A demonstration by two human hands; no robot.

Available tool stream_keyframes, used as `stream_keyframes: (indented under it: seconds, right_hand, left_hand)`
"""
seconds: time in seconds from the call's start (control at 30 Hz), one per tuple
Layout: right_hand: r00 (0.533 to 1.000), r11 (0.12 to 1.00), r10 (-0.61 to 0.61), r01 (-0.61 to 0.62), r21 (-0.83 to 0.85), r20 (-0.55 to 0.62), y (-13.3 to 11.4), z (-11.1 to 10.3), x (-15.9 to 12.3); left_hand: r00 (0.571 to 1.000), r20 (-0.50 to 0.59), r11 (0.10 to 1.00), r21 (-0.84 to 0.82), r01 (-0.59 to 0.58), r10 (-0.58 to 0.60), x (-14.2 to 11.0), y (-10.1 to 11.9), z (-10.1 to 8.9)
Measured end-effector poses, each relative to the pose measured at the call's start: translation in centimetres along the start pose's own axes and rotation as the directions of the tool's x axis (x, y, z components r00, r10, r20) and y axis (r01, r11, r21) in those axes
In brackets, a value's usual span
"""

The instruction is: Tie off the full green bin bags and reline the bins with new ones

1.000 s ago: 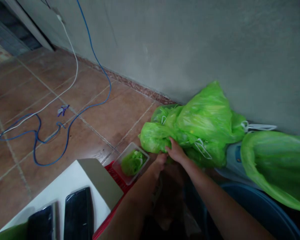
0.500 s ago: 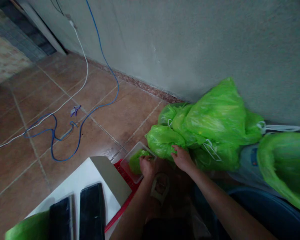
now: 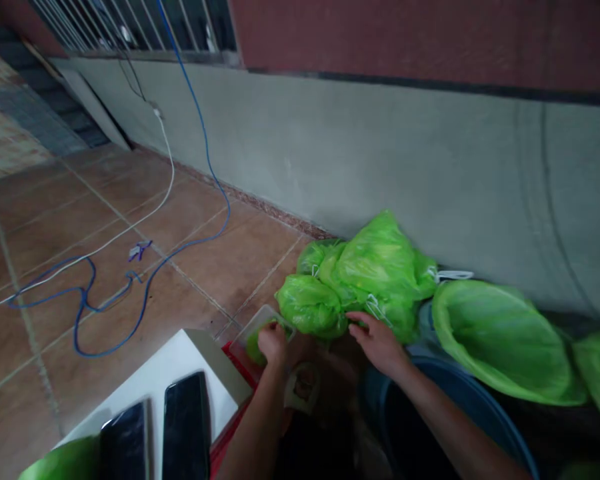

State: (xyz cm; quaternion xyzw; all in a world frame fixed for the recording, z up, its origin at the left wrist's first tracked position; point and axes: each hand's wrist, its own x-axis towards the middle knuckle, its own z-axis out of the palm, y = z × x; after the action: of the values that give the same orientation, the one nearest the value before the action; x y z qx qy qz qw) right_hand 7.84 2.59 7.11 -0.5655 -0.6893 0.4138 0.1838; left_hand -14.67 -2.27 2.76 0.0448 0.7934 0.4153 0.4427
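My left hand (image 3: 273,343) is closed, its fingers curled down over a clear plastic tub (image 3: 265,315) with bright green contents (image 3: 254,348). Whatever lies between those fingers is hidden. My right hand (image 3: 377,339) hangs beside a knotted green plastic bag (image 3: 307,303), its fingers apart and nothing visible in them. Behind that bag, a larger filled green bag (image 3: 375,257) leans among others against the wall. White drawstrings (image 3: 379,308) stick out from the pile.
A blue barrel (image 3: 500,417) stands under my right forearm, beside a bin lined in green plastic (image 3: 500,333). At left, two phones (image 3: 185,420) lie on a white box (image 3: 180,353), next to a red basket (image 3: 240,363). Blue hose (image 3: 153,280) and white cable (image 3: 125,230) trail across the tiles.
My view has tilted up and swung right, bringing in barred windows and more of the lined bins. My right hand's fingers, earlier at the knotted bag, now sit to its right and more spread.
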Motion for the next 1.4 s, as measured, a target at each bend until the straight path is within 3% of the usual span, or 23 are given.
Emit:
stream_keyframes:
  seconds: [0.07, 0.1, 0.17, 0.2, 0.3, 0.47, 0.53, 0.63, 0.7, 0.8, 0.87, 1.0, 1.1, 1.3, 1.4]
  right_hand:
    - [0.999, 0.998, 0.010, -0.008, 0.063, -0.032, -1.7, -1.8, -2.1]
    - [0.999, 0.997, 0.000, 0.004, 0.083, -0.045, -2.7, -2.6, -3.3]
    - [0.996, 0.994, -0.048, 0.055, 0.090, -0.080, -5.1, -4.1, -6.0]
    - [0.991, 0.992, -0.091, 0.099, 0.078, -0.102, -6.5, -4.9, -7.4]
    - [0.945, 0.961, -0.274, 0.276, -0.015, -0.179, -11.5, -7.1, -11.4]
    - [0.835, 0.871, -0.488, 0.447, -0.201, -0.256, -20.2, -11.2, -18.0]
    - [0.832, 0.857, -0.512, 0.478, -0.191, -0.216, -22.4, -12.5, -20.5]
    - [0.879, 0.899, -0.433, 0.407, -0.161, -0.198, -23.3, -13.6, -24.0]
    - [0.878, 0.924, -0.377, 0.331, -0.193, -0.296, -22.7, -13.9, -26.0]
    - [0.791, 0.922, -0.378, 0.274, -0.275, -0.481, -21.3, -14.5, -28.8]
    - [0.751, 0.911, -0.394, 0.242, -0.335, -0.530, -20.3, -15.0, -30.4]
    - [0.739, 0.889, -0.383, 0.133, -0.438, -0.554, -17.9, -16.1, -32.9]
    - [0.710, 0.903, -0.336, 0.055, -0.427, -0.619, -15.6, -17.0, -34.4]
    - [0.576, 0.980, -0.084, -0.101, -0.173, -0.813, -12.4, -19.0, -37.0]
    - [0.501, 0.981, -0.085, -0.110, -0.161, -0.861, -12.1, -19.8, -37.4]
  left_hand:
    - [0.982, -0.043, 0.982, -0.025, -0.185, 0.184, -3.2, 2.2, -0.4]
    - [0.953, -0.045, 0.951, -0.066, -0.303, 0.300, -5.0, 3.4, -0.8]
    - [0.853, 0.001, 0.837, -0.196, -0.511, 0.522, -9.0, 5.9, -1.7]
    - [0.810, 0.051, 0.788, -0.274, -0.551, 0.584, -11.2, 7.2, -2.4]
    - [0.699, 0.313, 0.749, -0.449, -0.488, 0.643, -17.7, 10.7, -5.1]
    - [0.362, 0.627, 0.704, -0.466, -0.535, 0.690, -27.7, 14.6, -10.2]
    - [0.250, 0.700, 0.684, -0.447, -0.576, 0.669, -30.9, 15.4, -11.9]
    - [0.135, 0.741, 0.625, -0.437, -0.647, 0.658, -34.2, 15.9, -13.5]
    - [0.065, 0.726, 0.528, -0.433, -0.731, 0.684, -35.3, 15.8, -14.2]
    - [-0.066, 0.631, 0.251, -0.400, -0.881, 0.773, -35.7, 15.0, -14.9]
    - [-0.142, 0.553, 0.069, -0.344, -0.936, 0.821, -35.6, 14.3, -15.3]
    - [-0.210, 0.434, -0.135, -0.197, -0.971, 0.876, -34.7, 13.1, -15.8]
    - [-0.231, 0.374, -0.206, -0.105, -0.973, 0.898, -33.7, 12.8, -16.0]
    - [-0.281, 0.538, -0.313, -0.034, -0.949, 0.795, -32.5, 12.6, -15.5]
    - [-0.270, 0.562, -0.339, 0.021, -0.940, 0.782, -32.7, 12.0, -14.8]
